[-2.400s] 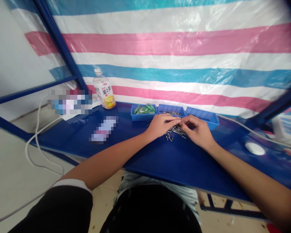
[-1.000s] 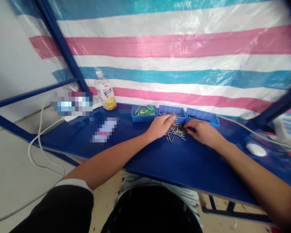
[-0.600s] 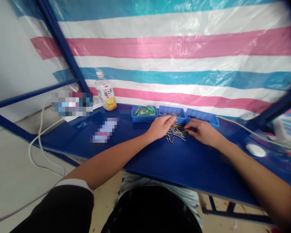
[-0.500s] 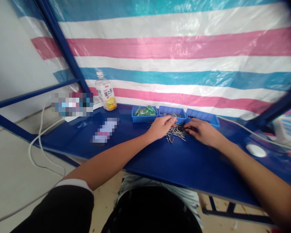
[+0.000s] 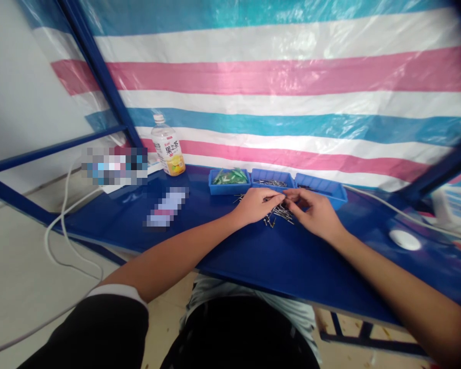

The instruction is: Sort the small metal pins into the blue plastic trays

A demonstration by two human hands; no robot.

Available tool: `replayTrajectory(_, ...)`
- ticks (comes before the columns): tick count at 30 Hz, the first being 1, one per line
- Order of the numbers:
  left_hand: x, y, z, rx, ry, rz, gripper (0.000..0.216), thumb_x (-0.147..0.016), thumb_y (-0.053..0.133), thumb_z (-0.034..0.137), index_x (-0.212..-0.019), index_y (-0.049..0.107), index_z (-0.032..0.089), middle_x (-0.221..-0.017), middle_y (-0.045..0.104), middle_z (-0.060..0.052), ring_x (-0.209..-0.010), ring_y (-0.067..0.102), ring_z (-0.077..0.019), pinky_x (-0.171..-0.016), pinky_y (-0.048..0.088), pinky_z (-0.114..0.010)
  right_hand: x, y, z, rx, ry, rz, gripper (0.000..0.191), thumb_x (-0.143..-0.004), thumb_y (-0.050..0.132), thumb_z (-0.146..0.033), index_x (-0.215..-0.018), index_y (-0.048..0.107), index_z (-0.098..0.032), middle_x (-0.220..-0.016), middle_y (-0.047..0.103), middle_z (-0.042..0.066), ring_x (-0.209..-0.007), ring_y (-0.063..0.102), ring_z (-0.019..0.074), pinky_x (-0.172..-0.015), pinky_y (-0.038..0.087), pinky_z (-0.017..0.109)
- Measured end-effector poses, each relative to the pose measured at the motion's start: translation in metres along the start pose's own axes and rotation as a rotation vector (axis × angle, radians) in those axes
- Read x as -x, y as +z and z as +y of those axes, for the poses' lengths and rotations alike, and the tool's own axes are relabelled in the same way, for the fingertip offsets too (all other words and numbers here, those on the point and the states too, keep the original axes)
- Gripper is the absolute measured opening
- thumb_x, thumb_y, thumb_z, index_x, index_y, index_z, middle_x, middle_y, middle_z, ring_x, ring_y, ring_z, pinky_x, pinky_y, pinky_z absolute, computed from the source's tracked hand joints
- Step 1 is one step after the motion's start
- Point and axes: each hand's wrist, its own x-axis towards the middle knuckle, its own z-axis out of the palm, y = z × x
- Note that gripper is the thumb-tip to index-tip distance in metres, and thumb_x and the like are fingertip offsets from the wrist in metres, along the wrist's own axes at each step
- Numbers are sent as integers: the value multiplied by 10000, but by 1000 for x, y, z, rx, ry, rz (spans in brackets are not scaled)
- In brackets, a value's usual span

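A loose pile of small metal pins lies on the blue table. My left hand and my right hand are raised just over the pile, fingertips pinched and meeting above it. Each pinch seems to hold a thin pin, too small to name surely. Behind the hands stand three small blue trays: the left tray holds green pieces, the middle tray holds metal pins, and the contents of the right tray are hidden.
A drink bottle stands at the back left, near a blurred box and a blurred flat item. A white round object and white cable lie right. A striped tarp backs the table.
Both hands were down on the pin pile a moment ago; now they have lifted and their pinched fingertips have come together above it.
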Motion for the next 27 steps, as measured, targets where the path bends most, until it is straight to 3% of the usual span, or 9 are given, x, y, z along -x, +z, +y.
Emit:
replayTrajectory(6,0,4,-5,114,-43,32,270,-1006,675,342,-1185,786,173,-1094,824,-96,-958,777,-197,-886,615,-333,-1,-2,3,-188,137,44,256,-936,762,-455,-1074,797,-242,-997,830,58,-887,788,251,-846,624,391)
replayTrajectory(11,-2,9,-12,322,-77,23,271,-1003,684,287,-1224,768,155,-1024,827,-109,-859,790,-185,-866,646,-360,-3,-1,4,-195,72,51,281,-922,779,-519,-992,809,-248,-1000,798,66,-878,746,244,-808,599,386)
replayTrajectory(14,-4,8,-15,322,-101,18,224,-964,739,287,-1135,796,154,-943,823,-93,-830,779,-182,-844,639,-350,-3,0,2,-155,68,36,253,-942,756,-488,-992,797,-244,-960,782,64,-844,730,236,-763,581,378)
replayTrajectory(18,-5,7,-16,309,-120,36,190,-933,767,274,-1070,802,147,-916,816,-89,-834,771,-177,-825,621,-330,-2,-1,1,-28,-45,35,164,-969,711,-390,-967,781,-242,-1013,778,72,-900,726,242,-793,565,388)
replayTrajectory(24,-4,8,-14,339,-122,32,220,-936,777,325,-1050,786,137,-887,799,-89,-802,754,-166,-787,605,-305,1,-1,-3,70,-99,34,112,-950,694,-315,-1024,726,-237,-953,772,52,-808,713,220,-708,561,350)
replayTrajectory(27,-5,8,-13,363,-103,45,247,-976,732,325,-1128,765,133,-940,805,-102,-830,766,-167,-814,613,-309,2,-1,-7,80,-117,35,241,-935,688,-284,-1171,690,-234,-949,761,46,-785,704,211,-680,565,333)
